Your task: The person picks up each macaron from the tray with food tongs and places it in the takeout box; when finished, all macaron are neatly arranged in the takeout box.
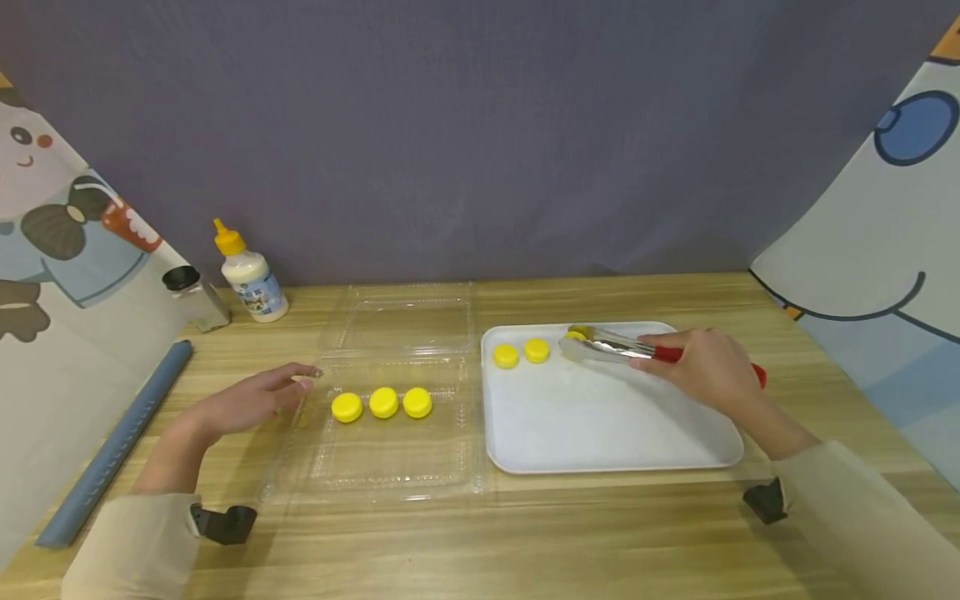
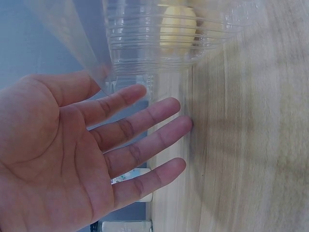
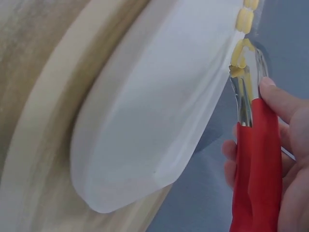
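My right hand (image 1: 708, 371) grips metal tongs with red handles (image 1: 666, 354). The tong tips lie around a yellow round piece (image 1: 575, 335) near the far edge of a white tray (image 1: 600, 425). Two more yellow pieces (image 1: 521, 353) sit on the tray to the left of the tips. A clear plastic clamshell box (image 1: 397, 482) lies opened flat beside the tray, with three yellow pieces (image 1: 383, 402) in a row in its near half. At the box's left side, my left hand (image 1: 251, 402) has its fingers extended, the thumb right at the plastic edge in the left wrist view.
The box's lid half (image 1: 401, 325) lies toward the back wall. A white bottle with a yellow nozzle (image 1: 255, 283) and a black-capped jar (image 1: 198, 300) stand at the back left. A blue-grey roll (image 1: 116, 442) runs along the table's left side.
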`<state>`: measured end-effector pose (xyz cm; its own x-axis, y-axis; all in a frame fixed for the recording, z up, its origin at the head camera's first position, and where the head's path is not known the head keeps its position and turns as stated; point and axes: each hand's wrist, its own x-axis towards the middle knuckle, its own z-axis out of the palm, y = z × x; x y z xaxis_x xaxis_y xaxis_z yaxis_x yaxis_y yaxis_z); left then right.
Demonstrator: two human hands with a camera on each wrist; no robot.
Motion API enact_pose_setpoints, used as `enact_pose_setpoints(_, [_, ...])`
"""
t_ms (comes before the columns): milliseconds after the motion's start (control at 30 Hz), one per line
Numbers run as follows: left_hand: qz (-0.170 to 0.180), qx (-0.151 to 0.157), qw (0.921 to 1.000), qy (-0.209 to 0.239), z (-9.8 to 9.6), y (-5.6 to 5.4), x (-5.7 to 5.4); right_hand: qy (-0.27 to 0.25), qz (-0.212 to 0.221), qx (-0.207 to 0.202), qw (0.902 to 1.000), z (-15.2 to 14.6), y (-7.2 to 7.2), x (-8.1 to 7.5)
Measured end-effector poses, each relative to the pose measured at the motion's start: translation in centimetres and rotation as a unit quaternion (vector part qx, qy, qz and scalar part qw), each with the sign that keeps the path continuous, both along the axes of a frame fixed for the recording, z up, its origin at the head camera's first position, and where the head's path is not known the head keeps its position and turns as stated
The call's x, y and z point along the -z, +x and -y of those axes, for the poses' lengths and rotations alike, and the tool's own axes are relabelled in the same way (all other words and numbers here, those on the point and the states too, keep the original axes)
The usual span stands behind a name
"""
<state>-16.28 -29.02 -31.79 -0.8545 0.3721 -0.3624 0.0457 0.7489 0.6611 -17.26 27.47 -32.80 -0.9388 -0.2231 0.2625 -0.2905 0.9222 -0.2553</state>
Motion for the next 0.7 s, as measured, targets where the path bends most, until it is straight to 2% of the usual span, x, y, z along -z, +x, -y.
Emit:
enact_pose_setpoints(400, [-0.001, 0.005, 1.0000, -0.005, 0.1, -0.1, 0.0, -0.009, -0.013, -0.012, 0.9998, 1.0, 0.6, -1.5])
enact_pose_setpoints(700, [0.003, 0.004, 1.0000, -0.004, 0.1, -0.1, 0.0, 0.002, -0.027, -0.044, 0.9987, 3.1, 1.5, -3.0])
